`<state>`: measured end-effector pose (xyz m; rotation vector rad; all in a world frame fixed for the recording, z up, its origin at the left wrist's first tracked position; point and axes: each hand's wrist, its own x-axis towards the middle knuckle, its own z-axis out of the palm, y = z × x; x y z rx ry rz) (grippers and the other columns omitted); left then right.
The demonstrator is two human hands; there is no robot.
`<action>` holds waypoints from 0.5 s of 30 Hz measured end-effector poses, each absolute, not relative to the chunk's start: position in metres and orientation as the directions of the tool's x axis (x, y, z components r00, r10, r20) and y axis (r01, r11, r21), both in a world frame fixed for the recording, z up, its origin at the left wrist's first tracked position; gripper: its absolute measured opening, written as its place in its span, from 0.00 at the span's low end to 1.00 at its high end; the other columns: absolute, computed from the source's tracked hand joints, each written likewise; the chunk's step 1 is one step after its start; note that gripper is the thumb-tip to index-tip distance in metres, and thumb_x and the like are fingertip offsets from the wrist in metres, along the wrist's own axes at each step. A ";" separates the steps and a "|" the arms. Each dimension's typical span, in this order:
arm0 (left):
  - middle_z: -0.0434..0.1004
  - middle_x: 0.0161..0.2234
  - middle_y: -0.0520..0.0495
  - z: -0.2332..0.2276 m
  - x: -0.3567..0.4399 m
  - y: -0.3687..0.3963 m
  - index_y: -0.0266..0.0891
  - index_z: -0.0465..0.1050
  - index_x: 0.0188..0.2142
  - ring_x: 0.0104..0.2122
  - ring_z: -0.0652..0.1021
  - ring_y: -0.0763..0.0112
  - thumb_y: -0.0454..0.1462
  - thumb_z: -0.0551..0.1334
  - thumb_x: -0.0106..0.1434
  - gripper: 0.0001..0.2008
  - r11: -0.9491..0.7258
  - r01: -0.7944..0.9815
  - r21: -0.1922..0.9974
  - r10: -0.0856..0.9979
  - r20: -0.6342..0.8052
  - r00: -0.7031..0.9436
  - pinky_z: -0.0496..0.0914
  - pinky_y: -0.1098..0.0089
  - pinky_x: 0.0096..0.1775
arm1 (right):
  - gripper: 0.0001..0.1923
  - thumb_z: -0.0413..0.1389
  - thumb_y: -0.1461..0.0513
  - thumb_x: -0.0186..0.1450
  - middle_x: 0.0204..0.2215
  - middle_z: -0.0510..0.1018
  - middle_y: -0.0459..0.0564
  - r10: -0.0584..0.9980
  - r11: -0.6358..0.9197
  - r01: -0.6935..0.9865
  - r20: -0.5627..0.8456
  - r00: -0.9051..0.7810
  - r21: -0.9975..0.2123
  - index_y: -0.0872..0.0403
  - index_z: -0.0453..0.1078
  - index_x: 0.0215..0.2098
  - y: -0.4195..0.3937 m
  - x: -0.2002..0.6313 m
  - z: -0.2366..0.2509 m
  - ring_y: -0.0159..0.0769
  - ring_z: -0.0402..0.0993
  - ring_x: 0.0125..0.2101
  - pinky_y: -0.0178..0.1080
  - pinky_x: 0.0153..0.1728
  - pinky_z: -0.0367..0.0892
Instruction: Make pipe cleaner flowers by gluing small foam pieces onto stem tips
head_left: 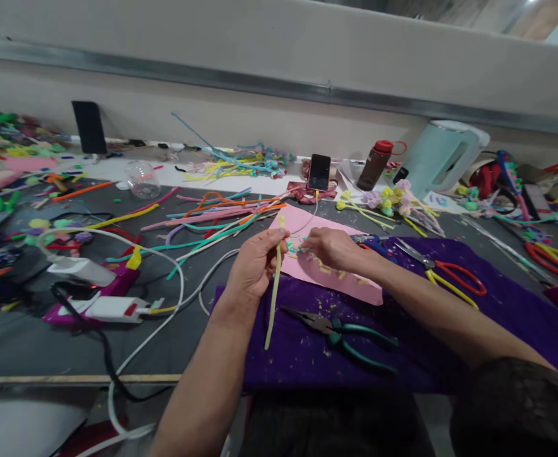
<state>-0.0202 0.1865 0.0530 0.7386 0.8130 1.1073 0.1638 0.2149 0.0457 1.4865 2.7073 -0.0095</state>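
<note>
"What's in the left hand point(259, 263) there?"

"A pale yellow pipe cleaner point(273, 304). It's pinched between thumb and fingers near its upper end, and the rest hangs down at a slight slant over the purple cloth point(302, 374)."

"And the right hand point(331, 247)?"

"Low over the pink sheet point(371, 294), fingers bunched close together, the tips down by the small cut pieces point(341, 274). I can't tell from here whether they've got hold of one."

"Those pieces are scattered on the sheet?"

"Yes, short tan and yellowish bits, mostly under and beside that hand. The sheet partly overlaps the cloth."

"I see tools as well."

"Needle-nose pliers point(333, 331) with teal handles lie on the cloth below the hands, their tips near the hanging pipe cleaner. Over by the right forearm there's a pair of scissors point(433, 263), one handle red, the other yellow, blades parted."

"What's behind all that?"

"A phone point(318, 172) propped up just past the sheet, with a cable plugged in below. Right of it stand a dark bottle with a red lid point(376, 166) and a pale blue pitcher point(443, 158). Off to the left, loose pipe cleaners point(216, 212) in many colours are strewn across the dark tabletop point(174, 346)."
</note>
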 end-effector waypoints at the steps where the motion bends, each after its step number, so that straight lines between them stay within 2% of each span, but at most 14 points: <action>1: 0.66 0.16 0.57 0.053 -0.020 0.187 0.34 0.71 0.29 0.10 0.60 0.88 0.37 0.65 0.47 0.09 0.280 -0.464 0.841 0.954 -0.190 0.231 0.50 0.84 0.12 | 0.15 0.45 0.64 0.65 0.41 0.71 0.54 0.827 0.562 0.826 -0.024 -0.561 0.043 0.51 0.68 0.47 0.219 0.159 0.043 0.39 0.66 0.41 0.35 0.32 0.56; 3: 0.66 0.16 0.57 0.053 -0.020 0.187 0.34 0.71 0.29 0.10 0.60 0.88 0.37 0.65 0.48 0.09 0.278 -0.457 0.845 0.954 -0.187 0.235 0.49 0.84 0.11 | 0.16 0.47 0.64 0.63 0.41 0.71 0.53 0.788 0.613 0.785 0.007 -0.616 0.087 0.49 0.67 0.47 0.227 0.151 0.037 0.41 0.65 0.40 0.35 0.30 0.56; 5: 0.66 0.16 0.57 0.053 -0.019 0.186 0.33 0.71 0.29 0.10 0.60 0.88 0.37 0.65 0.48 0.09 0.277 -0.454 0.847 0.953 -0.184 0.239 0.49 0.84 0.11 | 0.15 0.49 0.65 0.61 0.41 0.70 0.53 0.768 0.638 0.764 -0.019 -0.640 0.097 0.49 0.68 0.46 0.232 0.147 0.032 0.41 0.64 0.40 0.35 0.30 0.56; 7: 0.66 0.16 0.57 0.054 -0.019 0.186 0.33 0.70 0.28 0.10 0.60 0.88 0.37 0.65 0.48 0.09 0.277 -0.456 0.846 0.953 -0.181 0.243 0.50 0.83 0.11 | 0.13 0.50 0.65 0.61 0.40 0.70 0.52 0.748 0.663 0.746 -0.023 -0.663 0.069 0.49 0.70 0.43 0.234 0.149 0.029 0.40 0.63 0.41 0.35 0.32 0.56; 10: 0.66 0.16 0.57 0.055 -0.018 0.185 0.33 0.70 0.28 0.10 0.60 0.88 0.37 0.65 0.48 0.10 0.273 -0.468 0.841 0.953 -0.170 0.252 0.50 0.84 0.12 | 0.13 0.47 0.65 0.64 0.39 0.70 0.51 0.732 0.679 0.734 0.070 -0.677 0.002 0.51 0.71 0.41 0.232 0.162 0.029 0.37 0.63 0.41 0.35 0.36 0.57; 12: 0.66 0.16 0.57 0.055 -0.019 0.185 0.34 0.70 0.28 0.11 0.60 0.88 0.37 0.65 0.47 0.10 0.271 -0.479 0.835 0.954 -0.165 0.252 0.50 0.84 0.12 | 0.13 0.46 0.65 0.64 0.38 0.71 0.53 0.749 0.658 0.752 0.120 -0.652 -0.021 0.53 0.71 0.41 0.227 0.174 0.032 0.36 0.64 0.40 0.35 0.37 0.57; 15: 0.66 0.17 0.57 0.054 -0.018 0.185 0.34 0.70 0.28 0.11 0.60 0.88 0.37 0.66 0.47 0.09 0.271 -0.489 0.829 0.954 -0.165 0.250 0.50 0.84 0.12 | 0.13 0.47 0.66 0.63 0.36 0.72 0.53 0.772 0.631 0.776 0.121 -0.624 -0.029 0.56 0.71 0.41 0.220 0.185 0.035 0.36 0.65 0.39 0.34 0.37 0.58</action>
